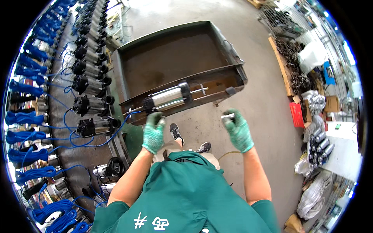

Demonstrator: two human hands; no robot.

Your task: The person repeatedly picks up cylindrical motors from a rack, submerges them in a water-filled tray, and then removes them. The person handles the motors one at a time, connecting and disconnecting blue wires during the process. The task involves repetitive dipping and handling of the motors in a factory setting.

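Note:
A silver cylindrical pump motor (pixel 168 98) with black ends lies across the front trough of a dark metal tank (pixel 176 80). A thin shaft sticks out at its right end, and a blue cable leaves its left end. My left hand (pixel 154 135), in a green-and-grey glove, is just in front of the motor's left end. Its thumb and fingers are curled but apart, and I see nothing between them. My right hand (pixel 238 131), gloved alike, is off to the right of the motor. Thumb and fingers pinch a small shiny metal piece (pixel 227 116), whose exact kind I cannot make out.
Rows of similar motors (pixel 90 105) with coiled blue cables (pixel 29 136) fill the bench on the left. At right are a red box (pixel 297 115), stacked dark cylinders (pixel 320 146) and a wooden-edged bin of metal parts (pixel 288 58). A thin yellowish hose (pixel 228 153) lies on the floor.

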